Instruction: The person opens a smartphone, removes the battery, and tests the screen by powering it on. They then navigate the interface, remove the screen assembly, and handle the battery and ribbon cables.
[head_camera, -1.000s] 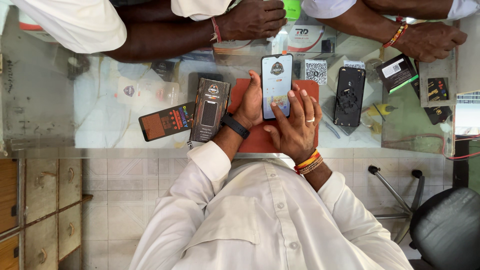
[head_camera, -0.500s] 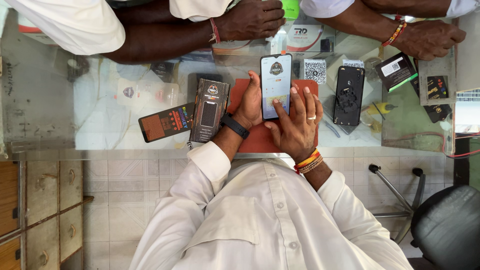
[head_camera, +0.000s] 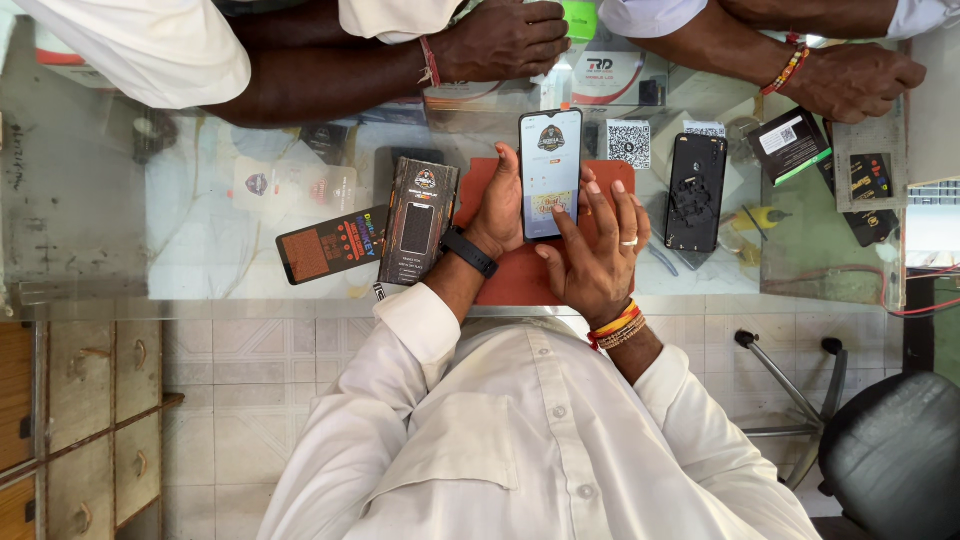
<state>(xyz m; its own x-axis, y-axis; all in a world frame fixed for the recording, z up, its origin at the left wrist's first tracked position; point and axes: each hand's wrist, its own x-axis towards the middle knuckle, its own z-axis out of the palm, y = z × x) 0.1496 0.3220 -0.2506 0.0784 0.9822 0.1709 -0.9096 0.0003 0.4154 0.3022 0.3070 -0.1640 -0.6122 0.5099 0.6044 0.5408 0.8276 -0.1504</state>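
Glass bench (head_camera: 200, 250), frame centre: left hand (head_camera: 500, 205), grip closed around a lit smartphone (head_camera: 550, 172) held above a red mat (head_camera: 520, 275); right hand (head_camera: 600, 250), fingers spread, thumb touching the screen.

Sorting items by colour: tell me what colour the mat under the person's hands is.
Reddish-orange; the mat shows best in the head view, below the phone.

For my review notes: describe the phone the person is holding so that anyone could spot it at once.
On the glass counter lies a red mat. Above it, the left hand holds a lit phone while the right hand touches its screen. Unlike the dark phone lying screen-down beside it, this one is glowing.
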